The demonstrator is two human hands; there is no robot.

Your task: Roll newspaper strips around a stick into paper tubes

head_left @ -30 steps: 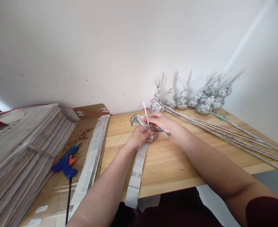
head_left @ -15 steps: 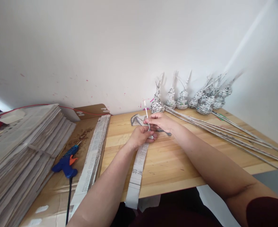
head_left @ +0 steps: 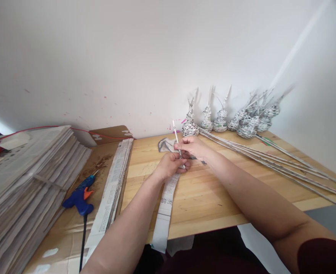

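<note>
A thin rolled newspaper tube (head_left: pixel 175 131) slants up from between my hands, its white tip toward the wall. My left hand (head_left: pixel 170 165) is closed around its lower end, where a flat newspaper strip (head_left: pixel 164 211) joins it. That strip runs down toward me and hangs over the table's front edge. Above, my right hand (head_left: pixel 192 147) pinches the tube between thumb and fingers. Behind my hands lies a crumpled grey mesh cloth (head_left: pixel 167 144), partly hidden by them.
Several woven newspaper gourd shapes (head_left: pixel 190 125) stand along the wall. Long paper rods (head_left: pixel 250 154) lie across the right side of the table (head_left: pixel 213 213). On the left are a blue glue gun (head_left: pixel 80 199), a stack of newspaper strips (head_left: pixel 111 190) and a tall newspaper pile (head_left: pixel 36 190).
The tube's tip has tilted slightly left and risen a little. The newspaper strip has shifted a little, its print lying a bit higher. Both hands have stayed almost in place.
</note>
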